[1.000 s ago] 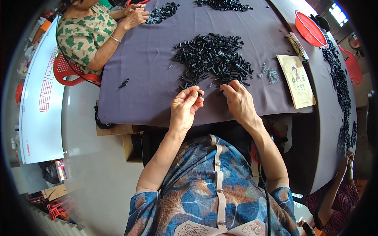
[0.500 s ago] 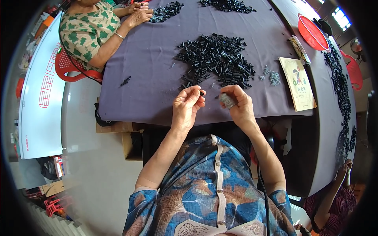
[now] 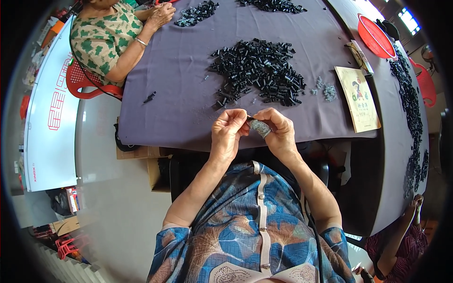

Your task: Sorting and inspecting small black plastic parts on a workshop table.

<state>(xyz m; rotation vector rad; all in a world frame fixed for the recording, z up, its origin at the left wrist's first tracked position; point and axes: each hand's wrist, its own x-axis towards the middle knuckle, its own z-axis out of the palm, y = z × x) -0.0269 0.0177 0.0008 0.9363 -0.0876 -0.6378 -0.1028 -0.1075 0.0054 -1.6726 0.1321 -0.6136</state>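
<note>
My left hand (image 3: 226, 133) is closed in a pinch on a small black tube-like piece (image 3: 249, 118), mostly hidden by the fingers. Just right of it, my right hand (image 3: 281, 133) is closed too, its fingertips meeting that piece. A rounded, grey speckled thing (image 3: 260, 128) shows at the right thumb; whether it is a wrap on the thumb or something held, I cannot tell. Both hands are over the table's near edge. Beyond them lies a big heap of short black tubes (image 3: 257, 70), and right of it a small pile of clear pieces (image 3: 329, 92).
A yellow booklet (image 3: 358, 101) lies on the grey tablecloth (image 3: 174, 94) at the right. Farther back stands a red plastic basket (image 3: 375, 37). A co-worker in a leaf-print top (image 3: 106, 42) sits at far left, near another black pile (image 3: 200, 12). More black pieces (image 3: 410, 118) line the right-hand table.
My right hand has moved left and brought the grey speckled thing against my left fingertips; the hands were apart before. The co-worker's hands have drawn back from their pile.
</note>
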